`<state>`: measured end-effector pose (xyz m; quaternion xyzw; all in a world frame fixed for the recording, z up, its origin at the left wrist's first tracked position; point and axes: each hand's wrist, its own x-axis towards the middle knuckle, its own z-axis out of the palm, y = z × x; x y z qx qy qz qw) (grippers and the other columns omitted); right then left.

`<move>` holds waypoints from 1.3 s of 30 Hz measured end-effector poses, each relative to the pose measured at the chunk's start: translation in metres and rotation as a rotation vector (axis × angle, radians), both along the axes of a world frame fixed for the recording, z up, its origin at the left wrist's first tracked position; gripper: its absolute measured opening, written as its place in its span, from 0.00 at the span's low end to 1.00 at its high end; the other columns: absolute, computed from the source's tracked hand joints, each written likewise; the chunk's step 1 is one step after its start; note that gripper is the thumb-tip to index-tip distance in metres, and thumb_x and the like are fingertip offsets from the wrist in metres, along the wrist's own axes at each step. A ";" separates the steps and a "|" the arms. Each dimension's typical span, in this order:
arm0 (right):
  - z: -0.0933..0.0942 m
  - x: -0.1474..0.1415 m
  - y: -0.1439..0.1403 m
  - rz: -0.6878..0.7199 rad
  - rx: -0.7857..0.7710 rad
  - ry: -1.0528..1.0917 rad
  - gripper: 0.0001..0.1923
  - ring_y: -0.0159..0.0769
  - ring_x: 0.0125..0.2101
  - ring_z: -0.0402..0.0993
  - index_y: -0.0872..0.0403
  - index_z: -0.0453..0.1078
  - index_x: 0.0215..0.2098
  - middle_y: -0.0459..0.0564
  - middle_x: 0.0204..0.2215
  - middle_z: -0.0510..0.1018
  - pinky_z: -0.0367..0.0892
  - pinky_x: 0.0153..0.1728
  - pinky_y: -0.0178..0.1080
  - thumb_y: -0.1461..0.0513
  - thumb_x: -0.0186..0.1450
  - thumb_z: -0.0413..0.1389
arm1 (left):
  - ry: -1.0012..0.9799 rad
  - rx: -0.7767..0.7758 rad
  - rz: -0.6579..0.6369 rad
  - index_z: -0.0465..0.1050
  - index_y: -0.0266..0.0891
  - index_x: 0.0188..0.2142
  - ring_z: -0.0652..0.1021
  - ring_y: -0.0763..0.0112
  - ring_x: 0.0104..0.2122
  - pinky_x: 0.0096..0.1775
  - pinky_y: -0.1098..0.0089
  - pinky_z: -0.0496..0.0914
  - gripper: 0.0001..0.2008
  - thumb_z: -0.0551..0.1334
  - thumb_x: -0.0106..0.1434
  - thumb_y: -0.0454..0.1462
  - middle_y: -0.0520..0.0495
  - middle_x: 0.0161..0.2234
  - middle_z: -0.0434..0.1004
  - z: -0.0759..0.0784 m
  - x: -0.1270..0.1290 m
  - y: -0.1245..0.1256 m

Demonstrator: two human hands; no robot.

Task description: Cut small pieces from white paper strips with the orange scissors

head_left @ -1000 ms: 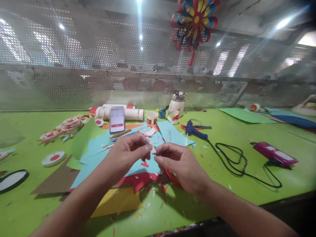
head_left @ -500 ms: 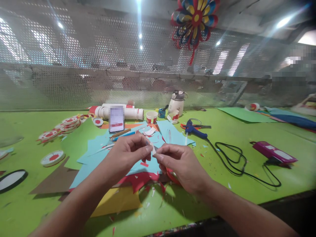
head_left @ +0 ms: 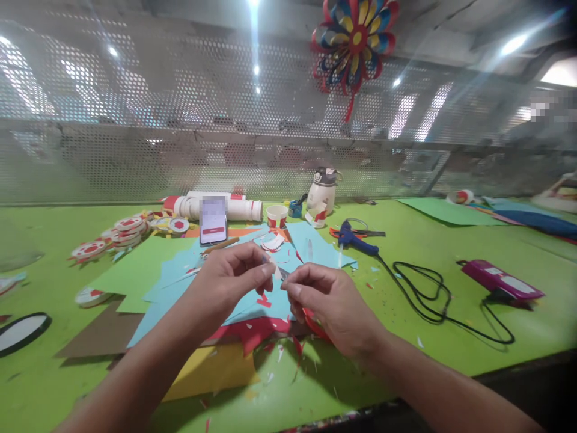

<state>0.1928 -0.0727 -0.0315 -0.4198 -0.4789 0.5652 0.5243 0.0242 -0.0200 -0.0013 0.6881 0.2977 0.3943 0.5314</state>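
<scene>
While both hands, left [head_left: 232,279] and right [head_left: 327,297], pinch a tiny paper scrap [head_left: 277,273], a loosened pinch could drop it among the bench [head_left: 451,313] litter.

My work lies on a green table [head_left: 406,282]. In front of me a heap of paper sheets [head_left: 189,313] covers it: blue on top, red, yellow and brown underneath, a green sheet to the left. A phone [head_left: 213,219] stands at the heap's far edge, against a white tube [head_left: 238,208] lying on its side. Left of that sit red-and-white discs [head_left: 121,228]. Behind the heap stand a small cup [head_left: 277,214] and a white bottle [head_left: 323,190]. To my right lies a blue glue gun [head_left: 356,237], its black cord [head_left: 433,294] looping toward a pink case [head_left: 500,279]. Paper scraps [head_left: 279,352] dot the near edge.
</scene>
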 end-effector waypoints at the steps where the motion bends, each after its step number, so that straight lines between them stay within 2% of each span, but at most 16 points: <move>1: 0.000 0.000 0.000 0.008 0.006 0.010 0.05 0.25 0.16 0.60 0.54 0.70 0.27 0.39 0.15 0.67 0.60 0.18 0.31 0.62 0.59 0.60 | -0.003 -0.004 -0.003 0.70 0.38 0.26 0.70 0.74 0.24 0.28 0.72 0.65 0.06 0.62 0.57 0.36 0.53 0.21 0.70 0.000 0.000 0.000; 12: 0.000 0.001 0.000 0.051 0.061 0.035 0.07 0.25 0.17 0.62 0.56 0.73 0.30 0.40 0.17 0.68 0.60 0.19 0.31 0.59 0.61 0.59 | -0.046 -0.062 -0.059 0.70 0.37 0.26 0.70 0.75 0.25 0.29 0.73 0.65 0.06 0.62 0.59 0.35 0.53 0.22 0.71 -0.002 0.000 0.000; 22: 0.002 0.001 0.000 0.075 0.072 0.052 0.05 0.25 0.18 0.63 0.56 0.74 0.30 0.42 0.19 0.70 0.61 0.19 0.31 0.61 0.60 0.60 | -0.012 -0.085 -0.052 0.70 0.37 0.27 0.70 0.75 0.25 0.30 0.72 0.65 0.06 0.62 0.59 0.36 0.54 0.22 0.71 -0.006 0.000 0.001; 39: 0.005 -0.001 0.000 0.018 0.041 -0.061 0.05 0.25 0.13 0.61 0.56 0.69 0.26 0.40 0.13 0.68 0.59 0.15 0.31 0.62 0.58 0.58 | 0.008 -0.063 -0.046 0.70 0.37 0.27 0.70 0.75 0.24 0.29 0.72 0.65 0.06 0.63 0.57 0.36 0.53 0.22 0.70 -0.005 0.005 -0.001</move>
